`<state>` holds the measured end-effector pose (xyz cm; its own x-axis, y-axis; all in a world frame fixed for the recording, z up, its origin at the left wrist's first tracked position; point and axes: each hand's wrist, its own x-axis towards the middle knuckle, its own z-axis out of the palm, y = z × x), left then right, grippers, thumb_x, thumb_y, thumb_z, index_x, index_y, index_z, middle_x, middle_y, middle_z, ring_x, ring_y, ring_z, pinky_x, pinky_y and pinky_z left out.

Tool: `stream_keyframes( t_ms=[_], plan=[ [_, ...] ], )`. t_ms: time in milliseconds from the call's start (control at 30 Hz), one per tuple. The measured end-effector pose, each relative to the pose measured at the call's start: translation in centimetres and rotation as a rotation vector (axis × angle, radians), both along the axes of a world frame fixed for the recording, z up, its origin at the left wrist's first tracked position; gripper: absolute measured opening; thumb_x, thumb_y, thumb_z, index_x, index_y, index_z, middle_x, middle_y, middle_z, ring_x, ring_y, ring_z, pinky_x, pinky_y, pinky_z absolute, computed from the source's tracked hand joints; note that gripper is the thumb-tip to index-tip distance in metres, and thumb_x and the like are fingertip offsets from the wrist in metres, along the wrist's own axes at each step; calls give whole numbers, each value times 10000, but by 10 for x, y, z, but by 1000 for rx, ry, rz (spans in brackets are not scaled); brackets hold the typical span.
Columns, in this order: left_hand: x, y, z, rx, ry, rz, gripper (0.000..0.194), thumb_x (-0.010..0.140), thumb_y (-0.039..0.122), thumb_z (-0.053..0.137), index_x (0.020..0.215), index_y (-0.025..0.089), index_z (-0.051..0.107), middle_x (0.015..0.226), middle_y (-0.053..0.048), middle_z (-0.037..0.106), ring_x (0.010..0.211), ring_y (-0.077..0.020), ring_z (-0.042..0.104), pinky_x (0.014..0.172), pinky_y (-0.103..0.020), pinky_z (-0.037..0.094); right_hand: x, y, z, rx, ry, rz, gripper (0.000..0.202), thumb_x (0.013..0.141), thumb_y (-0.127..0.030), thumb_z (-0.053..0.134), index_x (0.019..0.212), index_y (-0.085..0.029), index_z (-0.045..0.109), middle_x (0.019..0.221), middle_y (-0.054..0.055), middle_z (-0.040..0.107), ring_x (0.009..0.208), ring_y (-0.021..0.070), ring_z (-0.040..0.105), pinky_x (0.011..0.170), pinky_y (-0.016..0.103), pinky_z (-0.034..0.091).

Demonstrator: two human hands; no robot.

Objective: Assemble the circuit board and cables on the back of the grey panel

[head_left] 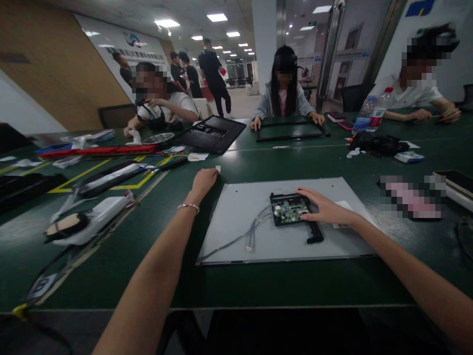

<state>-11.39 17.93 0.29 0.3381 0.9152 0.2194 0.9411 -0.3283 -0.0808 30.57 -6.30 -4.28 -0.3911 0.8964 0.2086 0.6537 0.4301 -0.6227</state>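
On the green table lies a flat grey panel (pixel 236 212), like the back of a display. Resting on it is a black plastic bracket (pixel 315 231) that carries a green circuit board (pixel 290 213). My right hand (pixel 325 207) grips the right side of this bracket, thumb and fingers spaced along its edge. Thin grey cables (pixel 254 224) run from the board's left side to the panel's lower left corner. Beyond the panel's upper left corner, my left hand (pixel 205 181) is closed, with a small white piece (pixel 218 169) at its fingertips.
Across the table a person holds a black frame (pixel 291 139). A black casing (pixel 214 133) lies to that person's left in view. Bottles (pixel 373 113), a black bundle (pixel 377 143) and phones stand or lie at right. White devices (pixel 96 219) and cables occupy the left.
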Motion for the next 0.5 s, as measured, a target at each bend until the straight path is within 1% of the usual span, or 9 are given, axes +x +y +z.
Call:
stream_keyframes(
  t_ms=[100, 167, 300, 367, 433, 500],
  plan=[
    [17, -14, 7, 39, -27, 29, 390, 915, 180, 428, 1139, 143, 745, 1164, -147, 723, 1057, -279, 675, 923, -330, 482, -1, -2, 3, 4, 16, -8, 802, 857, -545, 674, 1544, -304, 337, 1602, 99, 335, 1461, 331, 335, 1203, 536, 296],
    [36, -33, 14, 53, -44, -2, 384, 915, 187, 441, 1143, 143, 747, 1153, -144, 727, 1044, -271, 678, 918, -320, 481, 0, -4, 5, -1, 40, 3, 847, 852, -538, 679, 1563, -286, 295, 1602, 108, 333, 1461, 328, 336, 1210, 529, 283],
    [82, -89, 23, 35, 34, -130, 349, 929, 216, 449, 1066, 164, 766, 1056, -134, 749, 973, -254, 693, 871, -314, 492, 3, -6, 8, -27, 86, 26, 945, 839, -560, 687, 1594, -289, 187, 1652, 100, 216, 1499, 321, 252, 1224, 528, 236],
    [104, -119, 24, 44, 87, -197, 336, 940, 221, 447, 1026, 160, 766, 1015, -146, 747, 952, -255, 697, 852, -323, 495, 2, -2, 10, -60, 134, -3, 904, 870, -587, 636, 1595, -320, 165, 1666, 78, 179, 1504, 316, 239, 1213, 541, 250],
    [124, -145, 24, 55, 118, -258, 316, 944, 213, 460, 1022, 144, 759, 999, -161, 740, 948, -257, 698, 840, -328, 498, -3, 4, 13, -67, 186, -61, 823, 911, -595, 567, 1589, -331, 181, 1662, 73, 197, 1494, 311, 270, 1192, 548, 289],
    [139, -165, 22, 47, 138, -294, 293, 942, 195, 477, 1014, 131, 754, 990, -171, 734, 935, -257, 700, 827, -332, 501, -13, 12, 18, -13, 194, -108, 753, 926, -563, 553, 1569, -302, 261, 1635, 95, 275, 1475, 308, 315, 1181, 543, 306]
  ],
)
